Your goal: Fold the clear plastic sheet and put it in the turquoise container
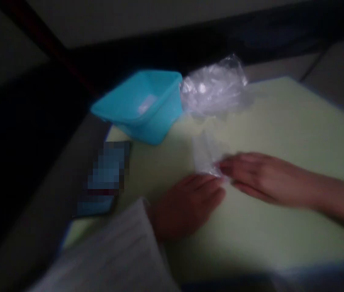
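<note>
A small, flat clear plastic bag (205, 152) lies on the pale yellow-green tabletop (296, 134). My left hand (190, 207), in a light knitted sleeve, comes in from the lower left, palm down, its fingers closed at the bag's near edge. From the right, my right hand (260, 176) reaches the bag's near right corner, fingertips closed on it. The fingertips of both hands almost meet there. Blur and dim light hide the exact grip.
Behind the bag stands a turquoise plastic basket (160, 121) with a whitish item inside. A heap of crumpled clear plastic (214, 89) lies beside it at the table's back edge. A phone-like dark device (108, 174), its screen pixelated, lies near the left edge.
</note>
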`<state>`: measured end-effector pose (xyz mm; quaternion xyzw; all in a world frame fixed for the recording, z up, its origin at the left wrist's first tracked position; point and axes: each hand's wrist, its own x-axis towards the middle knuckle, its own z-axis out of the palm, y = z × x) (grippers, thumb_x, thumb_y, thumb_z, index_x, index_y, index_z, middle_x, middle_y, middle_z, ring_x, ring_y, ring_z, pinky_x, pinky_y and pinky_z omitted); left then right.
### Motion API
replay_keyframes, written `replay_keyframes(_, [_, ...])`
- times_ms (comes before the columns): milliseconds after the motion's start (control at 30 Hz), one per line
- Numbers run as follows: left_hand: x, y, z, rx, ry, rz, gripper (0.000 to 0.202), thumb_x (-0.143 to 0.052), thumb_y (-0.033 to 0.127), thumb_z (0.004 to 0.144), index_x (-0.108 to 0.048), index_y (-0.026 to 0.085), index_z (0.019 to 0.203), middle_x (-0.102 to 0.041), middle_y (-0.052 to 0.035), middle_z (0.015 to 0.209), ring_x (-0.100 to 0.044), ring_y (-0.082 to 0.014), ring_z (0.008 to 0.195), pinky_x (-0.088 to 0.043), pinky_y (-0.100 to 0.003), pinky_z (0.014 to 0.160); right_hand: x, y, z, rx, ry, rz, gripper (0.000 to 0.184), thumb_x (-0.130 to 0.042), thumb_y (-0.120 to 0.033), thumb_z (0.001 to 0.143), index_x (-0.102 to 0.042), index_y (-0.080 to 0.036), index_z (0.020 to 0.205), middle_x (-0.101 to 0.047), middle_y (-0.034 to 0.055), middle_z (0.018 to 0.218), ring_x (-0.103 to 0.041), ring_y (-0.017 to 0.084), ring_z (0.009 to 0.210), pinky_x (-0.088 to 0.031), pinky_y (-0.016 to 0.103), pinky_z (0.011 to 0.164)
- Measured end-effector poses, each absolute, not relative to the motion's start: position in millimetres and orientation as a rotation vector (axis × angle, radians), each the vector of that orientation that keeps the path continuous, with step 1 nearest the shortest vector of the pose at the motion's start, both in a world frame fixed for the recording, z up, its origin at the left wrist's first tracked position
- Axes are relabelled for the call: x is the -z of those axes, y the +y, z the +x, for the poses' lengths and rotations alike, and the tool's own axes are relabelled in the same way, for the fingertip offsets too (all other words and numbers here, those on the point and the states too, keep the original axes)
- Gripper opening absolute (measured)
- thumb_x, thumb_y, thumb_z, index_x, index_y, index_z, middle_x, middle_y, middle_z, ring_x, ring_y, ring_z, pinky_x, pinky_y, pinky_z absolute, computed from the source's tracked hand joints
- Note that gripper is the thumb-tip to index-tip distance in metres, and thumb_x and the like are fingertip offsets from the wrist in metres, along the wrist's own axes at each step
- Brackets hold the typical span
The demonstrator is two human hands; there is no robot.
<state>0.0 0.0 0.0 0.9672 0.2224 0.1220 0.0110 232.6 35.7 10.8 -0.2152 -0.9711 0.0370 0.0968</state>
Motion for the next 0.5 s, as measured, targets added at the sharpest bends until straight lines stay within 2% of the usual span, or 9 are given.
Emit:
replay_keyframes(300, [1.2,-0.6,-2.2,-0.493,0.704,3.065,0.025,-0.037,0.012,0.092,-0.057,0.011,0.107,-0.062,-0.0069,0.114,-0.055,-0.0189,0.105,-0.046,-0.033,0.093,-13.0,34.7,231.0,-0.099,-2.877,-0.677,0.031,-0.038,-0.026,0.095,-0.053,-0.012,0.119,-0.059,0.0111,0.122,-0.053,0.024,0.111,-0.046,0.043,0.093])
replay_keyframes(500, [-2.8,-0.5,-1.2,-0.583,0.779,3.036,0.023,-0.039,0.011,0.09,-0.058,0.01,0.103,-0.065,-0.0083,0.109,-0.058,-0.0191,0.103,-0.048,-0.033,0.092,-12.8,35.3,231.5,-0.07,-2.851,-0.735,0.032,-0.041,-0.029,0.094,-0.055,-0.012,0.117,-0.059,0.0122,0.121,-0.056,0.024,0.106,-0.048,0.042,0.09])
